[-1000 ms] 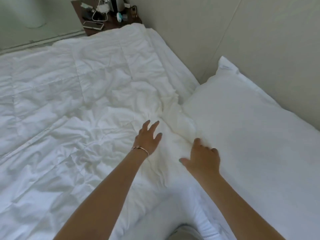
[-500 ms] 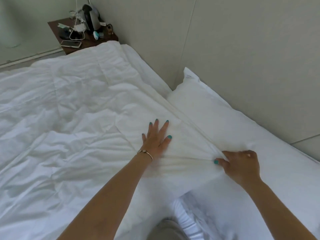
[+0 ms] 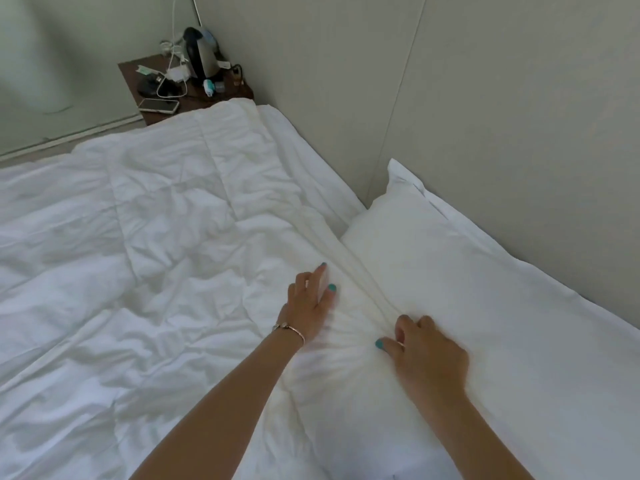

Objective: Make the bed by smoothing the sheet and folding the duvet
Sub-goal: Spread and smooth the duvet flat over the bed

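Where the duvet [image 3: 145, 271] meets the pillow [image 3: 485, 299], both hands are down on the white fabric. Half a second ago the left hand [image 3: 308, 306] lay flat with its fingers fanned out on the duvet's top edge; now it has slid a little toward the pillow and turned onto its side, the fingers [image 3: 320, 282] straight and together, pressing the cloth and gripping nothing. The right hand [image 3: 426, 351], which was pinching the edge and drawing it taut, now sits lower with its fingers curled into a bunch of gathered fabric, radiating creases running out from it (whether that bunch is the duvet's edge or the sheet below, I cannot tell). The thumb lies out to the side.

The change suggests the top edge has been pulled up snug against the pillow, and the strip just beside it looks flatter than a second ago. The rest of the duvet is spread over the bed, still rumpled across its middle and left. I judge the smoothing well begun but unfinished, with no fold made. A cluttered bedside tabletop [image 3: 138, 77] stands in the far corner.
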A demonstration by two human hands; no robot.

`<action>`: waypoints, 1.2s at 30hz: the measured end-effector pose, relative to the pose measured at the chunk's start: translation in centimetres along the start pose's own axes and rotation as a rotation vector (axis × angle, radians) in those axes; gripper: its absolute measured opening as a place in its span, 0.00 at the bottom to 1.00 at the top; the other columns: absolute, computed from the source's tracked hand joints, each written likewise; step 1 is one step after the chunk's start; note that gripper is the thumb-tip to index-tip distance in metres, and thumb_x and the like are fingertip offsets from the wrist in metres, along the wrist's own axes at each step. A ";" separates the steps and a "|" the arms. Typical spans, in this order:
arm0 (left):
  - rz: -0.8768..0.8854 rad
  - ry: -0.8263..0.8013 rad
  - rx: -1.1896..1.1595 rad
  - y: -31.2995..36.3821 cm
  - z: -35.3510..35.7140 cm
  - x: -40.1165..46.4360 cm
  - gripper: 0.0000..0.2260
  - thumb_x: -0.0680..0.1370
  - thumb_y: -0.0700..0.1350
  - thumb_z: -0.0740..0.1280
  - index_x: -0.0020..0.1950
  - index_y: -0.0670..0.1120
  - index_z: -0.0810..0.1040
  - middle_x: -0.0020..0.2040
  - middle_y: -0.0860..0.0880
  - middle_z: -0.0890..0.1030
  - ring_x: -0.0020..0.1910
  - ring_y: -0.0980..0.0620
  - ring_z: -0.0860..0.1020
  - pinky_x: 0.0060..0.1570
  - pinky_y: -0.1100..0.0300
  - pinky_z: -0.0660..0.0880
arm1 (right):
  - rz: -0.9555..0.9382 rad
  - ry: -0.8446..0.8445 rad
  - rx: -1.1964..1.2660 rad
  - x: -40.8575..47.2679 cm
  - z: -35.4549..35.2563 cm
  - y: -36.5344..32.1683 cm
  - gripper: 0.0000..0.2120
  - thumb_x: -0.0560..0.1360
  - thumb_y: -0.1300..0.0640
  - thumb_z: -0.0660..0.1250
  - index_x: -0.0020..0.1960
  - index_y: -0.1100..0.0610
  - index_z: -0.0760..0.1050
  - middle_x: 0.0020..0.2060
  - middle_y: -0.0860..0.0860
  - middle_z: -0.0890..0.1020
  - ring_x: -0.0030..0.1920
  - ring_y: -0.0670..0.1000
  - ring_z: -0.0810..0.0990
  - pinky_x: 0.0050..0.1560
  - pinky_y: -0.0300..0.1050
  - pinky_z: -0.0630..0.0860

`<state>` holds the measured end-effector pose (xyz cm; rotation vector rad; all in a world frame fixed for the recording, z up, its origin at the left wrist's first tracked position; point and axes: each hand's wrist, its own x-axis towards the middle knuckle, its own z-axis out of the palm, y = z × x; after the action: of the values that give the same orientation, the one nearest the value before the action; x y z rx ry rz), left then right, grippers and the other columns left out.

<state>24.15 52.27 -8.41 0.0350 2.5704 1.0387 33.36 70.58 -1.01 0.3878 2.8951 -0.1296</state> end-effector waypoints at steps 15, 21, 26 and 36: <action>-0.441 0.271 -0.161 -2.0 -1.8 13.4 0.06 0.79 0.39 0.57 0.50 0.40 0.73 0.54 0.37 0.77 0.55 0.37 0.75 0.48 0.52 0.69 | -0.165 0.378 0.268 1.7 5.3 4.0 0.15 0.69 0.41 0.60 0.32 0.50 0.73 0.21 0.48 0.75 0.18 0.48 0.73 0.22 0.38 0.65; 0.006 0.491 -0.487 3.7 -6.3 12.9 0.11 0.80 0.37 0.56 0.41 0.46 0.72 0.37 0.52 0.75 0.36 0.55 0.71 0.37 0.64 0.68 | -0.271 0.387 0.351 2.8 4.9 4.8 0.13 0.71 0.42 0.59 0.35 0.50 0.65 0.17 0.46 0.68 0.15 0.45 0.65 0.16 0.38 0.60; -0.113 0.232 -0.281 1.0 -1.2 17.5 0.19 0.80 0.42 0.54 0.71 0.46 0.70 0.60 0.47 0.79 0.58 0.47 0.76 0.58 0.56 0.71 | -0.301 0.289 0.411 3.5 5.2 5.7 0.15 0.70 0.40 0.60 0.37 0.49 0.60 0.17 0.47 0.66 0.17 0.43 0.62 0.19 0.36 0.62; -0.020 0.028 -0.125 2.5 -1.2 14.3 0.21 0.84 0.48 0.48 0.78 0.55 0.55 0.77 0.53 0.59 0.76 0.53 0.57 0.76 0.53 0.48 | -0.005 0.237 0.268 -0.8 2.7 1.4 0.39 0.54 0.27 0.64 0.54 0.53 0.80 0.39 0.54 0.79 0.36 0.58 0.81 0.37 0.51 0.75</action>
<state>10.08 55.56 -10.57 -0.0374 2.5199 1.1983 34.99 71.39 -3.58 0.4690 3.1190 -0.5096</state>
